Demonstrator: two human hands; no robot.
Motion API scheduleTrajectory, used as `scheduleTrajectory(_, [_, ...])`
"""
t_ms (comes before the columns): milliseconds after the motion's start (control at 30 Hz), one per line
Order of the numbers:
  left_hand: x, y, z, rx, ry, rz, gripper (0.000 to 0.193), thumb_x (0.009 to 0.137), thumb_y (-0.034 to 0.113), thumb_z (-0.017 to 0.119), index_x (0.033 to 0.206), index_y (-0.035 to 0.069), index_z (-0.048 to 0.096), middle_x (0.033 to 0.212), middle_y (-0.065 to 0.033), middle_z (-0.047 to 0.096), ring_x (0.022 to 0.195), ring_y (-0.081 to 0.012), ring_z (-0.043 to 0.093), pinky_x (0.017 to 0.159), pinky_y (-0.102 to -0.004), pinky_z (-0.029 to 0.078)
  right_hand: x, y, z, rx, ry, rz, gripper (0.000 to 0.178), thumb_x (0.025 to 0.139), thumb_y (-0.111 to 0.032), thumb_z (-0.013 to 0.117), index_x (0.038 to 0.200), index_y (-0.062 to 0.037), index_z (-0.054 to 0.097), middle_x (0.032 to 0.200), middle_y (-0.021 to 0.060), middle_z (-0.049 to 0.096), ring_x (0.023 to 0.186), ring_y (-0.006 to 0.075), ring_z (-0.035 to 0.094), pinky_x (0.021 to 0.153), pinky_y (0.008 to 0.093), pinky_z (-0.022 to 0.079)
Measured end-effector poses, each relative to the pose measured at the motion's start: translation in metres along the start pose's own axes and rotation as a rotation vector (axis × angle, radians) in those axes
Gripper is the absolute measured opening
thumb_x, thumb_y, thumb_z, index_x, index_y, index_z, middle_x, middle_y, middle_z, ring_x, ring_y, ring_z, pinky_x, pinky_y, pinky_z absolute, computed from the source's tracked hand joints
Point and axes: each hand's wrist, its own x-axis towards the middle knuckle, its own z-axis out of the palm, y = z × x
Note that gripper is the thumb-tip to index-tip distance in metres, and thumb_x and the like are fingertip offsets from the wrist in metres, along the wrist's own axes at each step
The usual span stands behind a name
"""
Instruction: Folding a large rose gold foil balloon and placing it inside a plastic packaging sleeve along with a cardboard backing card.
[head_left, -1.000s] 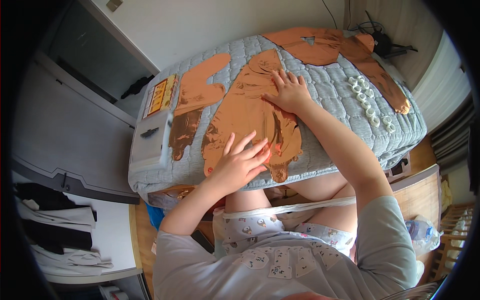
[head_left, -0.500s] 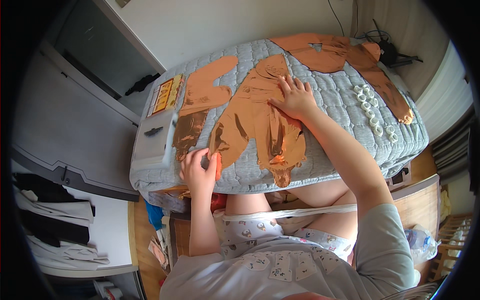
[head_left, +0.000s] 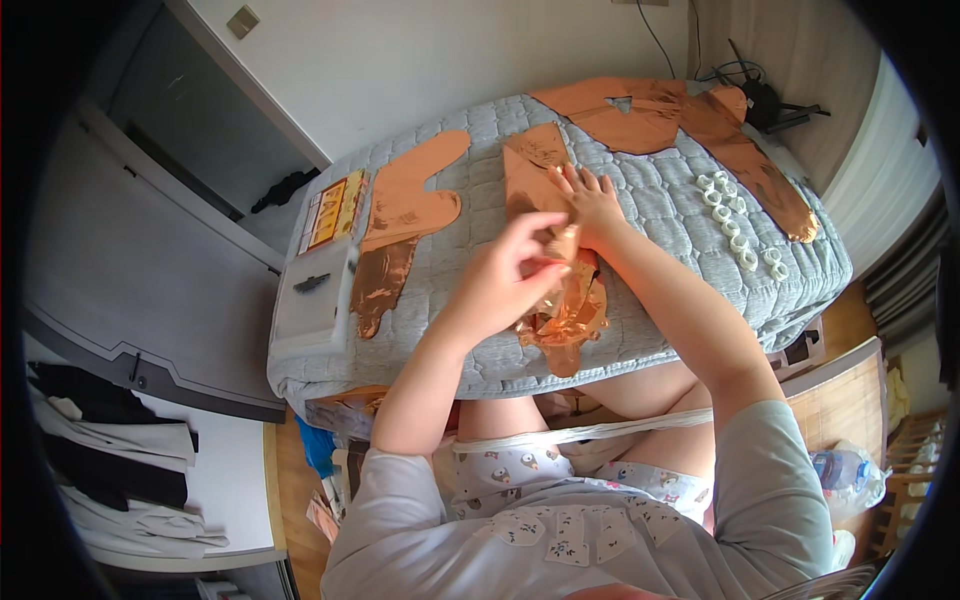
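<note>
A deflated copper-coloured foil balloon [head_left: 533, 165] lies on the quilted grey bed in front of me, its left part folded over toward the middle. My left hand [head_left: 508, 278] is closed, fingers curled around the folded-over edge; it is slightly blurred. Beside it, my right hand [head_left: 598, 208] rests with fingers spread on the balloon's right side, pressing the foil flat. Crumpled shiny foil bunches below my hands, with a rounded tab at the near end. Part of the folded layer is hidden behind my left hand.
Another flat copper balloon [head_left: 408, 200] lies left, and a third [head_left: 640, 120] spreads along the far right. Small white rings [head_left: 737, 222] sit in rows on the right. At the left edge are a pale plastic box [head_left: 312, 305] and a yellow-and-red package [head_left: 335, 210]. A black device [head_left: 765, 102] stands behind.
My left hand has moved from the near left edge up toward the middle, folding the balloon's left part over. My right hand stays in place on the foil.
</note>
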Motion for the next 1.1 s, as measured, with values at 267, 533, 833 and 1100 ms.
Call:
scheduleTrajectory(267, [0.031,-0.045,0.002,-0.261,-0.410,-0.191,0.055,0.103,0.016,0.060,0.154,0.010,0.039,0.114,-0.0095,0.068,0.108,-0.0155,0.065,0.096,-0.0322,0.050,0.007,-0.008,-0.006,0.009,-0.105,0.030,0.077,0.104,-0.040,0.047,0.167,-0.0185,0.010,0.171,0.0110,0.021,0.157,0.0328,0.022,0.124,0.0580,0.019])
scheduleTrajectory(533, [0.067,-0.114,-0.060,0.415,-0.186,-0.017,0.056,0.105,0.030,0.057,0.153,0.005,0.043,0.147,-0.0145,0.052,0.139,-0.0229,0.049,0.115,-0.0398,0.041,0.012,0.004,0.015,0.008,0.010,0.044,0.059,0.107,-0.029,0.037,0.162,-0.0168,0.023,0.169,0.0092,0.028,0.154,0.0299,0.030,0.123,0.0563,0.024])
scheduleTrajectory(833, [0.082,-0.133,-0.057,0.878,-0.318,0.050,0.084,0.102,0.056,0.051,0.160,0.001,0.027,0.169,-0.0197,0.021,0.159,-0.0311,0.013,0.128,-0.0481,0.011,0.020,0.023,0.038,-0.031,0.100,0.069,0.057,0.105,-0.034,0.044,0.154,-0.0069,0.034,0.162,0.0095,0.041,0.151,0.0287,0.035,0.120,0.0563,0.030])
scheduleTrajectory(1100, [0.076,-0.130,-0.056,0.917,-0.273,0.046,0.082,0.096,0.062,0.058,0.161,0.019,0.034,0.168,-0.0187,0.024,0.156,-0.0366,0.020,0.127,-0.0510,0.018,0.009,0.032,-0.017,0.146,-0.137,-0.151,0.058,0.103,-0.053,0.042,0.148,-0.0182,0.051,0.162,0.0063,0.042,0.148,0.0317,0.038,0.119,0.0537,0.027])
